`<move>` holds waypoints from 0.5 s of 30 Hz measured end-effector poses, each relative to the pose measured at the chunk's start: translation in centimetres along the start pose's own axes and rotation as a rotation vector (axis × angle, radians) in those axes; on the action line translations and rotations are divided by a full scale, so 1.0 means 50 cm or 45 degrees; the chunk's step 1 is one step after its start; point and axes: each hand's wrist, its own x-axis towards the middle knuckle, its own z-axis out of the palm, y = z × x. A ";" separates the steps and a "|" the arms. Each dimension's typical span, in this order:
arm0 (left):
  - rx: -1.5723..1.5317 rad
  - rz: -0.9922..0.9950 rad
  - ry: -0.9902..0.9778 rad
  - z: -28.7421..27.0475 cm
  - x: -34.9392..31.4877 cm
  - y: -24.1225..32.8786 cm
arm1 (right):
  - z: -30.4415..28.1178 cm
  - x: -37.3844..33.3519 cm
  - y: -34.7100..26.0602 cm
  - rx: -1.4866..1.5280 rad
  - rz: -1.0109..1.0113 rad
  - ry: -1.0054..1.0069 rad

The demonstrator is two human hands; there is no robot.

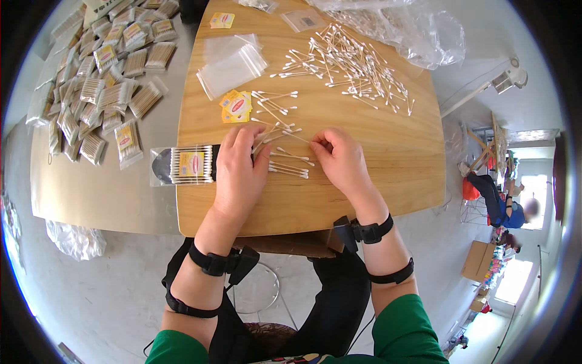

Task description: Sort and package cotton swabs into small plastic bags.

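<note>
My left hand [241, 161] curls over a black holder [216, 156], its thumb and fingers closed around the ends of a few cotton swabs. The palm hides part of these. Left of it, a clear bag [155, 167] surrounds a row of cotton swabs [206, 164] with a yellow card [191, 164] on top. My right hand [342, 159] pinches one end of a cotton swab [298, 137] that points toward the left hand. Between the hands lie several loose cotton swabs [290, 172]. Just beyond the left hand is a small stack of yellow cards [236, 106].
Flat clear bags [231, 70] lie at the far left of the wooden table [388, 176]. A large heap of cotton swabs [351, 64] and a big plastic bag [418, 36] lie farther back. Filled swab packs [115, 91] cover the metal table [79, 194] at left.
</note>
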 end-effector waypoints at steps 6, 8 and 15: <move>0.389 0.163 -0.070 -0.013 0.007 -0.005 | 0.005 -0.007 0.012 -0.122 -0.228 -0.045; 0.444 0.213 -0.078 -0.011 0.008 -0.010 | 0.010 -0.014 0.009 -0.098 -0.234 -0.071; 0.488 0.226 -0.114 -0.011 0.008 -0.019 | 0.013 -0.027 -0.016 -0.203 -0.375 -0.052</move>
